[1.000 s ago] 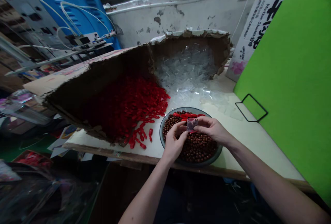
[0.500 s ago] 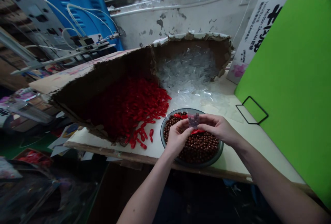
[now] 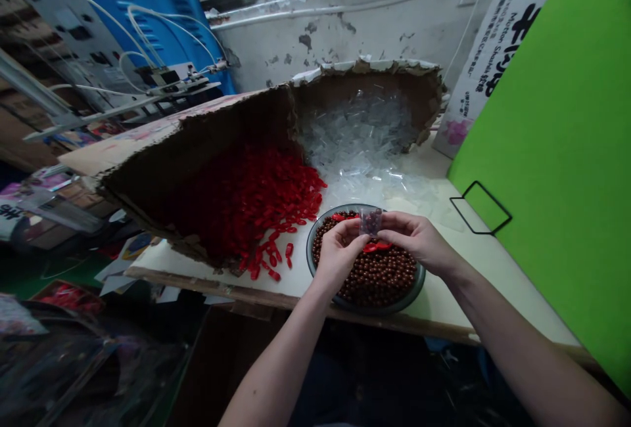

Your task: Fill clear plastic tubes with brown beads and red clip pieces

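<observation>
Between my two hands is a small clear plastic box point(image 3: 371, 222) with dark brown balls showing through it. My left hand point(image 3: 342, 249) pinches its left side, and my right hand point(image 3: 419, 238) pinches its right side. Both hands hover over a dark round basin point(image 3: 311, 261) full of shiny brown balls point(image 3: 377, 279). Red plastic pieces point(image 3: 377, 246) lie on the balls, partly behind my fingers.
Left of the basin, a torn cardboard box point(image 3: 142, 184) spills small red pieces point(image 3: 266, 197) onto the white table point(image 3: 473, 276). Behind it are many clear plastic pieces point(image 3: 359, 138). A green panel point(image 3: 557, 151) with a black wire stand point(image 3: 480, 210) borders the right.
My hands and the clear box have risen slightly, showing more of the red pieces beneath. The hold on the box looks the same.
</observation>
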Demonstrator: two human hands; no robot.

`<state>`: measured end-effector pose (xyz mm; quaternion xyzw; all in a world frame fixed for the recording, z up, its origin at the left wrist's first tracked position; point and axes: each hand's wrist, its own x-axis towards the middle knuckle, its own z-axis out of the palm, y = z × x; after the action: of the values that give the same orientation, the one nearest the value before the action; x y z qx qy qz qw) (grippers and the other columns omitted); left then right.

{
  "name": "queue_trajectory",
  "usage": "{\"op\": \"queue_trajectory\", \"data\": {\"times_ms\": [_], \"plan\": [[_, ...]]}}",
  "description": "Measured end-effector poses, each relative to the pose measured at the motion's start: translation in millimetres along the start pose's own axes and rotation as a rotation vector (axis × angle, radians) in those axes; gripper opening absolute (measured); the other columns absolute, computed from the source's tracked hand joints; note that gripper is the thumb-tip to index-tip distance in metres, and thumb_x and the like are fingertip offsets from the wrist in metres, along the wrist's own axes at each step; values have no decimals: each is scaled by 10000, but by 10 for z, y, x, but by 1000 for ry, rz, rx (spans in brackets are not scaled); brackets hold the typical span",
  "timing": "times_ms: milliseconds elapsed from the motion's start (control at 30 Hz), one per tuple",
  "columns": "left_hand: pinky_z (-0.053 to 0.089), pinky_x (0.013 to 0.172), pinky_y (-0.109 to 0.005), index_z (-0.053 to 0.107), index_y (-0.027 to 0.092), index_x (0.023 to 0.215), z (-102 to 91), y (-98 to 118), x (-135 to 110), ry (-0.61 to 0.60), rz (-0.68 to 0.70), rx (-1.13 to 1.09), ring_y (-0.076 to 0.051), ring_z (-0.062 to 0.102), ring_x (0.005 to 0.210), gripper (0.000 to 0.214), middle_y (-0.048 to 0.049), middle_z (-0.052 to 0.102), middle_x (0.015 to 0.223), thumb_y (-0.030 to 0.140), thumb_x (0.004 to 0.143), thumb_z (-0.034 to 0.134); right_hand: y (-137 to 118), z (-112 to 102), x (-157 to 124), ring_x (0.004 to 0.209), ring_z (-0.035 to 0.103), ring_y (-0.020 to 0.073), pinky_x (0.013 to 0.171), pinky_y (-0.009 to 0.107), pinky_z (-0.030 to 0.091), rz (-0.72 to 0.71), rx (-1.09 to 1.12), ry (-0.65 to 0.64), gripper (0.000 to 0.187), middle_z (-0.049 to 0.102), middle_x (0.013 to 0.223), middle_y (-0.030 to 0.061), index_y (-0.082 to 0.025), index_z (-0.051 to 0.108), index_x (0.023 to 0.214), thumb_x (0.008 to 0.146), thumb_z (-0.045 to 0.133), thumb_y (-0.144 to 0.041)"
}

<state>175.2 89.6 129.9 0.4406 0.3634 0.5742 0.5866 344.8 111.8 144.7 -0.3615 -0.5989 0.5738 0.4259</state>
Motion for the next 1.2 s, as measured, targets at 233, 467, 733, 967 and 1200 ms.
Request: {"op": "queue_trajectory", "data": {"times_ms": [233, 467, 733, 967, 1200], "plan": [[486, 823, -271, 680, 148, 949, 8, -24, 28, -22, 1, -12, -151, 649, 832, 278, -50, 718, 901, 224, 689, 745, -65, -23, -16, 1009, 657, 218, 949, 391, 494, 2, -10, -4, 338, 705, 1099, 52, -224, 685, 1085, 756, 718, -294], [474, 846, -271, 671, 154, 994, -7, -101, 24, -38, -10, -25, -163, 643, 893, 295, -59, 717, 958, 222, 712, 723, -81, -33, -9, 1007, 659, 217, 974, 414, 480, 27, -50, -9, 333, 711, 1078, 52, -225, 696, 1066, 741, 720, -298], [468, 875, -292, 682, 149, 1006, -38, -129, 46, -62, -27, -57, -177, 647, 918, 316, -69, 720, 995, 226, 704, 734, -87, -22, 3, 1027, 653, 216, 982, 409, 477, -22, -224, -31, 331, 696, 1124, 49, -228, 671, 1118, 791, 657, -277], [478, 852, -285, 707, 167, 971, -56, -170, 52, -77, -38, -86, -168, 653, 888, 288, -45, 732, 957, 223, 691, 747, -216, 41, -65, 1026, 650, 204, 955, 375, 498, -99, -513, 13, 302, 698, 1116, 17, -255, 671, 1117, 830, 581, -231], [470, 900, -316, 719, 157, 971, -85, -124, 46, -88, -40, -42, -187, 658, 911, 281, -58, 736, 974, 221, 698, 739, -186, 99, -72, 1014, 655, 200, 936, 354, 508, -121, -568, 45, 314, 696, 1115, 16, -256, 654, 1134, 834, 566, -232]]}}
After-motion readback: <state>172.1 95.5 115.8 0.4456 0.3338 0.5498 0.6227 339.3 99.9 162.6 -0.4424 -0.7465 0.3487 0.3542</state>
